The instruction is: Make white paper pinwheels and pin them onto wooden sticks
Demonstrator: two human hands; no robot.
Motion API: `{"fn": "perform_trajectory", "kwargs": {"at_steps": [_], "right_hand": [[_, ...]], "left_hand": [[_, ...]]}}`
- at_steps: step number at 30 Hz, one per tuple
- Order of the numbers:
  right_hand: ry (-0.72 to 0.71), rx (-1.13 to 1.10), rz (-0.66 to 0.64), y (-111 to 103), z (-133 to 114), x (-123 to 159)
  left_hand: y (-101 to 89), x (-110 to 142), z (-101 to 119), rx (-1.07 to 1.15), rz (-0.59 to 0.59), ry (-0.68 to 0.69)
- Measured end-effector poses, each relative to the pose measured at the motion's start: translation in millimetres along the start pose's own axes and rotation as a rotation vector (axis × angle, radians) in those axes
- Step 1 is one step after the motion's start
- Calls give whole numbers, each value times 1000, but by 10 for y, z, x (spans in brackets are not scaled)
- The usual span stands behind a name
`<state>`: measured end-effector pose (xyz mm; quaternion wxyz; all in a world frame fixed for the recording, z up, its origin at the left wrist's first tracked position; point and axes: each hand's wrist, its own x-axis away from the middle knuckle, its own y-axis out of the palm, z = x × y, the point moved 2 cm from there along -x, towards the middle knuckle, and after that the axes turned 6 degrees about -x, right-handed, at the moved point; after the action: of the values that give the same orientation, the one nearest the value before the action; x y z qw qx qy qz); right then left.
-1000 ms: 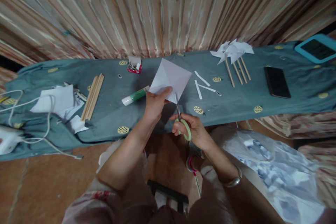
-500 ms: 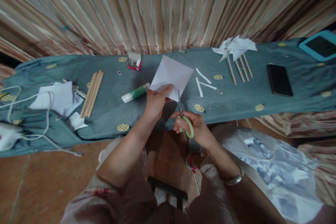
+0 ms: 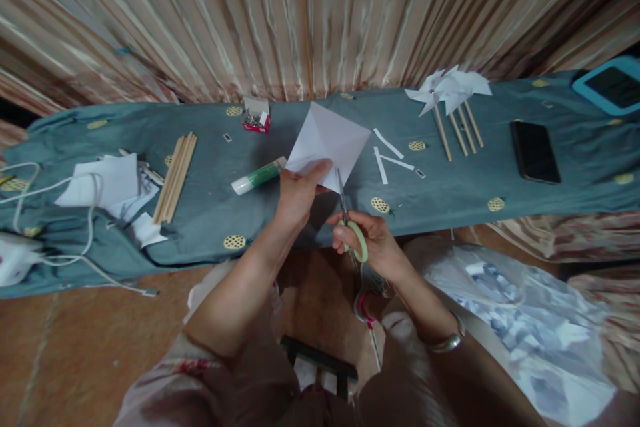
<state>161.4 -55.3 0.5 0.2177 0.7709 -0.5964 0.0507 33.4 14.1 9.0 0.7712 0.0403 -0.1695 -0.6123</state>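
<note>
My left hand (image 3: 299,197) pinches a square of white paper (image 3: 333,133) near its lower left edge, thumb on top. Crease lines run across the sheet. In my right hand (image 3: 373,237) are scissors with pale green handles (image 3: 361,241), fingers through the loops. Their metal blades reach the paper's lower corner, and one blade lies over the sheet. A green and white glue stick (image 3: 259,176) lies just left of my left hand. Right of the paper are several thin white paper strips (image 3: 389,144).
Wooden sticks (image 3: 175,179) and white paper sheets (image 3: 103,181) lie at left, near a white cable (image 3: 93,213). A small red box of metal pins (image 3: 257,121) sits at the back. Paper pinwheels (image 3: 450,90), a black phone (image 3: 536,152) and a blue-framed tablet (image 3: 613,87) are at right.
Hardly anything differs. The scissor blades have shifted very slightly against the paper's lower corner, and both hands keep their grip.
</note>
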Motion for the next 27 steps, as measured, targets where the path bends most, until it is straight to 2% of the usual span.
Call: {"fn": "perform_trajectory", "kwargs": {"at_steps": [8, 15, 27], "right_hand": [[39, 43, 7, -20, 37, -11], [14, 98, 20, -29, 46, 1], [20, 75, 45, -3, -18, 15]], "left_hand": [[-19, -22, -30, 5, -7, 14], [-16, -23, -38, -17, -11, 14], [-14, -16, -47, -17, -23, 16]]}}
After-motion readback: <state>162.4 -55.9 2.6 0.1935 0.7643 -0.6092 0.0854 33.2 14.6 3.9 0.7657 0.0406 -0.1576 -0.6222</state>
